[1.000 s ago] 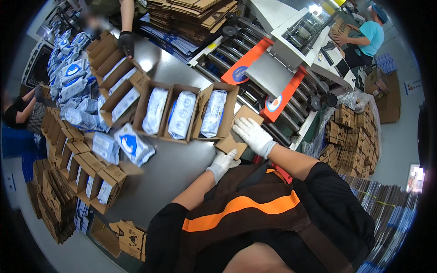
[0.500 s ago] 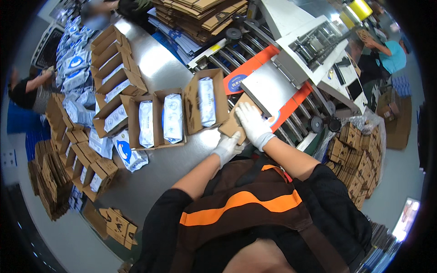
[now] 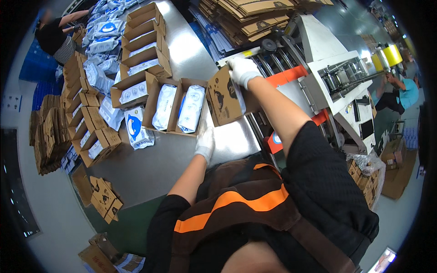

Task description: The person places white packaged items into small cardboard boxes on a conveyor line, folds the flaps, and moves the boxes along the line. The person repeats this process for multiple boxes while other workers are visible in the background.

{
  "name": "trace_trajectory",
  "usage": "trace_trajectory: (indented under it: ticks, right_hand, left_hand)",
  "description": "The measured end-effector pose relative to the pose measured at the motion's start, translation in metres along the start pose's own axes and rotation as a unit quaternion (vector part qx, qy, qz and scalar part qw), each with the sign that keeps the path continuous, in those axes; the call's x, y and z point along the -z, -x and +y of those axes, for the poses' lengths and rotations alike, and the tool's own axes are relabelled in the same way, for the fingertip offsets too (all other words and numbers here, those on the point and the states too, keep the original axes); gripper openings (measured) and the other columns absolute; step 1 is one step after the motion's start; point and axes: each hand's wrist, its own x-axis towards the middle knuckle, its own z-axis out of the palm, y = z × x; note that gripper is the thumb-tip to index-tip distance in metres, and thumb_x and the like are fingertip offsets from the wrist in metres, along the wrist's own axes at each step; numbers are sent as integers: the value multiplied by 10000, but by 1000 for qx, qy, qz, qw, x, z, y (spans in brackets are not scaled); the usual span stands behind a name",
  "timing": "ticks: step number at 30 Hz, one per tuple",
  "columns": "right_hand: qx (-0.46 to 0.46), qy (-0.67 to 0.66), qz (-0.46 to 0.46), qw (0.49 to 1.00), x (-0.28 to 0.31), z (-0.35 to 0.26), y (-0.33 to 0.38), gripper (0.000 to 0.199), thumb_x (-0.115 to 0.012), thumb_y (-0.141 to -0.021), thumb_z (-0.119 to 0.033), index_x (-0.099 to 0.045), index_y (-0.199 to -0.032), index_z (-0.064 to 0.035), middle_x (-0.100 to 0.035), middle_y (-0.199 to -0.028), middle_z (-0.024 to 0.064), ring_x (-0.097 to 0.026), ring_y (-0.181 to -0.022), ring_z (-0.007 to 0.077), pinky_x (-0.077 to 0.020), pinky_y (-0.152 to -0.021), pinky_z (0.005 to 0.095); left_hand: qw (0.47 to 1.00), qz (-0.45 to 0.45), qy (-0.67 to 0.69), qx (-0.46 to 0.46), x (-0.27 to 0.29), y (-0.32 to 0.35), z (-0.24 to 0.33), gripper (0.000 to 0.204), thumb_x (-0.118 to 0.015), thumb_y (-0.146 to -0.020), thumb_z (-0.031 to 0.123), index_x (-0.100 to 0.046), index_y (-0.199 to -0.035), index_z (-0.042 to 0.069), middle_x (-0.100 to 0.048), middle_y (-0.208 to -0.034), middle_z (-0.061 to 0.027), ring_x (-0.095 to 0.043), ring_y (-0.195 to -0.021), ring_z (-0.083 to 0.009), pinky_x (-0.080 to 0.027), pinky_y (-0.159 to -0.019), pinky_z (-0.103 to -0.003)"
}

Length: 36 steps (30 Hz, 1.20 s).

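Observation:
My right hand [image 3: 244, 73], in a white glove, grips the far edge of a brown cardboard box [image 3: 222, 98] with dark printing. The box is tipped, its printed side turned up, beside the roller conveyor. My gloved left hand [image 3: 205, 143] has its fingers stretched out along the near corner of an open box [image 3: 183, 129], by the gap next to the tipped box. A white soft pack [image 3: 191, 108] lies in that open box, and another white pack [image 3: 164, 107] fills the box to its left. What the tipped box holds is mostly hidden.
A steel table [image 3: 177, 157] carries more filled boxes [image 3: 145, 43] and a heap of blue-and-white packs [image 3: 105, 43]. The white sealing machine [image 3: 334, 68] stands right, with orange guides [image 3: 287, 76]. Flattened cartons [image 3: 246, 16] are stacked behind. Other people work far left and far right.
My hands have left the closed box at the machine. The right one now holds the third open box, tipped over; the left has moved beside the neighbouring box. The whole view has shifted.

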Motion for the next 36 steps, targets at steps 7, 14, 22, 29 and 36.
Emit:
trace_trajectory:
  ticks: [7, 14, 22, 29, 36]
  right_hand:
    - [32, 58, -146, 987, -17, -5, 91, 449, -486, -996, -405, -746, -987, -40, -733, -1022, 240, -699, -978, 412, -553, -881, 484]
    - [-219, -439, 0, 871, -100, 75, 156, 356, -732, -849, -348, -611, -872, -14, -640, -764, 73, -597, -712, 199, -519, -724, 367]
    - [-61, -298, -319, 898, -71, 14, 176, 367, -709, -914, -438, -730, -887, -72, -722, -817, 123, -706, -787, 219, -549, -752, 328]
    - [280, 50, -46, 958, -44, -36, 211, 933, -773, -810, -439, -374, -1503, 41, -422, -1536, 235, -352, -1459, 427, -234, -1226, 504]
    - [202, 65, -36, 977, -76, 54, 223, 667, -532, -892, -45, -371, -1539, -15, -396, -1578, 240, -370, -1480, 387, -268, -1231, 488]
  left_hand:
    - [915, -215, 301, 162, 1, -82, -131, 802, -524, -991, 623, -453, -1534, 37, -480, -1548, -155, -467, -1408, -259, -362, -1154, -362]
    - [999, 19, 21, -16, 28, 38, -58, 567, -527, -1039, 430, -623, -1325, -50, -676, -1244, -191, -621, -1178, -320, -465, -1050, -404]
    - [875, -121, -385, -269, 48, 79, 10, 649, -764, -866, 470, -651, -1314, 15, -642, -1242, -150, -607, -1137, -350, -498, -1005, -440]
    - [994, 94, -49, 17, 19, 52, -18, 578, -925, -769, 219, -587, -1144, -64, -671, -1136, -190, -695, -1007, -267, -590, -839, -381]
    - [996, -65, 25, 64, -43, 44, 13, 672, -901, -813, 309, -538, -1235, -66, -682, -1132, -179, -689, -1076, -262, -605, -867, -381]
